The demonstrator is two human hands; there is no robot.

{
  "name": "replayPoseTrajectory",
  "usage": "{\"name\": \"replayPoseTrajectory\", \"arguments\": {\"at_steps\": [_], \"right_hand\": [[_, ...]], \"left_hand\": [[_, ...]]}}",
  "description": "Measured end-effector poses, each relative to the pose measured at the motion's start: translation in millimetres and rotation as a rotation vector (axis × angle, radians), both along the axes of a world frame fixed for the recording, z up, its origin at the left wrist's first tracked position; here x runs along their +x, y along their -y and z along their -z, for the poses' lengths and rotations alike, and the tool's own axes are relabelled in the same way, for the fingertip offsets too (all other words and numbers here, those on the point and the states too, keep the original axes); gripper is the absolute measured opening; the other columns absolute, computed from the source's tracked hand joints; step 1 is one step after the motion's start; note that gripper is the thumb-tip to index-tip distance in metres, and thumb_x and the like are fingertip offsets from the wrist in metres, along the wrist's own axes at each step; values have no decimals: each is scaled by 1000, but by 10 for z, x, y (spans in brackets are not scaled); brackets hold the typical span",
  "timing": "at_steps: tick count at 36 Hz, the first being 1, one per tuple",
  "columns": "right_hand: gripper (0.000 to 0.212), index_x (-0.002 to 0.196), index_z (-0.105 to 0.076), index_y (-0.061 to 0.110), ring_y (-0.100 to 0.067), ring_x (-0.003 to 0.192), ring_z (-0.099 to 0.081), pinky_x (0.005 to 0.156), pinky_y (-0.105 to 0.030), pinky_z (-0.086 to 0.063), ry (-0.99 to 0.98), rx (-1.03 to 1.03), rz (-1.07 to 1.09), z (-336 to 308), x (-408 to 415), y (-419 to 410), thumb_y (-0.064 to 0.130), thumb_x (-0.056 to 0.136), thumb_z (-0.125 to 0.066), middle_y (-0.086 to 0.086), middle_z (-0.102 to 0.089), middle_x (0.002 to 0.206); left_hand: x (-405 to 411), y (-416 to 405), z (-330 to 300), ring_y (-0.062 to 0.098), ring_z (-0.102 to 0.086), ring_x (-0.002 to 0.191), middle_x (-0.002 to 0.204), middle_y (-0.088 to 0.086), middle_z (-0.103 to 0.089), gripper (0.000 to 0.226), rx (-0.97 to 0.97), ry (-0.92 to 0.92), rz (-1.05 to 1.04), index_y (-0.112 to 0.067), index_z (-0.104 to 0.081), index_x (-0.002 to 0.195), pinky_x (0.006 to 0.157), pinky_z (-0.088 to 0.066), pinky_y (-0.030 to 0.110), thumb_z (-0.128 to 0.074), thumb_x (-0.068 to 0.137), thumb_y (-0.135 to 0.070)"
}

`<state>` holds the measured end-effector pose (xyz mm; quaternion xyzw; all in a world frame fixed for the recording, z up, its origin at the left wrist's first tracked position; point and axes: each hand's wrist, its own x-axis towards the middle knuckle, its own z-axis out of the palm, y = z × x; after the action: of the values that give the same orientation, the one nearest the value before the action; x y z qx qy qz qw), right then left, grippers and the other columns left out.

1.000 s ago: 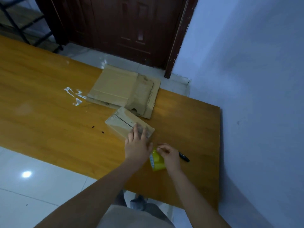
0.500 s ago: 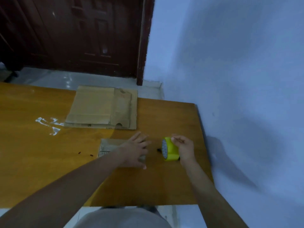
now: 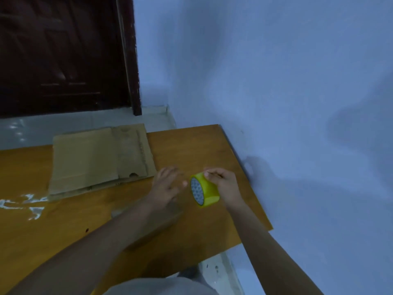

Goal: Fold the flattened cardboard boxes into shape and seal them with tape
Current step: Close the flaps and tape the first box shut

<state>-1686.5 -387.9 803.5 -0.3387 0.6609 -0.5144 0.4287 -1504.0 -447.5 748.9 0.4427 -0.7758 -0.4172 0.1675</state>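
So on the far left of the wooden table (image 3: 191, 241) there are some whitish smears (image 3: 23, 206), could be glue or old tape residue, hard to say. Just right of those sits a stack of flattened cardboard boxes (image 3: 85, 158), lying flat and not yet folded into anything, with one edge poking over the far side of the table. Moving right, the person's left hand (image 3: 168, 188) is spread out palm down, fingers (image 3: 170, 173) straight and relaxed, not gripping anything. It's a bit blurry, but it looks like it's resting on or hovering just over a smaller piece of cardboard (image 3: 116, 213), of which only a little grey corner peeks out from under the forearm, so it's not clear whether that one's folded or how much is taped. Right beside that hand is the yellow tape roll (image 3: 205, 191), standing on its edge on the table, and the right hand (image 3: 225, 186) has its fingers curled over the top of it, fingertips up on the rim like it's picking for the loose end. Looks like this is the taping stage, specifically hunting for the tape's start. Next move probably calls for peeling that end free with a fingernail, pulling out a strip while the left hand pins the cardboard down, then laying it along the seam. The big stack is still waiting its turn.
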Motion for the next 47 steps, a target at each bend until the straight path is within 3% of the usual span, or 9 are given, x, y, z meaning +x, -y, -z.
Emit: {"name": "replayPoseTrajectory", "arguments": {"at_steps": [6, 12, 17, 22, 27, 31, 35, 41, 47], "right_hand": [[9, 79, -70, 7, -7, 74, -62, 72, -21, -46, -88, 36, -74, -164, 180, 9, -2, 79, -69, -9, -69, 83], [12, 79, -70, 7, -17, 85, -62, 84, -32, -48, -116, 31, -119, -329, 382, 72, -4, 80, -67, -9, -69, 89], [5, 83, -73, 4, -19, 84, -64, 79, -34, -50, -166, 47, -164, -401, 450, 119, 7, 82, -70, -12, -71, 89], [10, 75, -72, 12, -22, 77, -64, 74, -40, -51, -194, 66, -197, -448, 564, 128, 14, 84, -69, -8, -70, 78], [16, 72, -71, 14, -19, 75, -62, 71, -37, -49, -208, 74, -165, -498, 584, 131, 14, 87, -66, -10, -68, 76], [21, 99, -73, 4, -17, 89, -66, 82, -36, -51, -232, 77, -186, -564, 558, 96, 19, 92, -61, -9, -71, 96], [37, 120, -61, 4, -26, 118, -55, 101, -46, -43, -341, 100, -288, -649, 620, 35, 31, 99, -46, -15, -58, 130], [74, 151, -4, 23, -3, 132, -29, 105, -25, -31, -249, 86, -246, -645, 748, -114, 40, 95, -48, 18, -28, 140], [46, 95, -65, 8, -21, 84, -61, 78, -48, -47, -281, 39, -267, -531, 564, -287, 52, 82, -58, -15, -63, 86]], "left_hand": [[-78, 26, -487, -1, -42, 104, 102, -15, -52, 65, 115, -358, -20, -33, -59, 94, 87, -33, 14, -48, 59, -87], [23, 136, -569, 1, -55, 73, 74, -7, -61, 13, 50, -366, 58, -15, -64, 73, 72, -44, 31, -71, 83, -20], [172, 178, -659, 1, -54, 69, 72, -10, -59, 15, -62, -279, 104, -18, -63, 79, 66, -44, 24, -60, 92, -24], [265, 220, -628, 28, -57, 68, 71, 14, -61, 49, -102, -282, 61, -5, -61, 77, 64, -46, 48, -39, 93, -47], [203, 194, -699, 9, -48, 62, 66, -3, -55, 25, -10, -314, 66, -16, -57, 70, 59, -40, 30, -61, 91, -30], [175, 247, -716, 11, -49, 65, 67, -4, -54, 24, 6, -280, 39, -20, -53, 69, 63, -42, 35, -59, 92, -21], [142, 323, -787, 31, -57, 70, 70, 12, -58, 23, 112, -344, -52, -15, -53, 70, 70, -51, 47, -57, 93, -16], [-4, 300, -780, 18, -50, 59, 63, 7, -49, 28, 307, -433, -174, -11, -47, 67, 58, -51, 34, -57, 93, -10], [-16, 296, -714, 23, -57, 58, 66, 11, -55, 26, 521, -508, -356, -8, -46, 70, 55, -54, 34, -51, 96, -10]]}}
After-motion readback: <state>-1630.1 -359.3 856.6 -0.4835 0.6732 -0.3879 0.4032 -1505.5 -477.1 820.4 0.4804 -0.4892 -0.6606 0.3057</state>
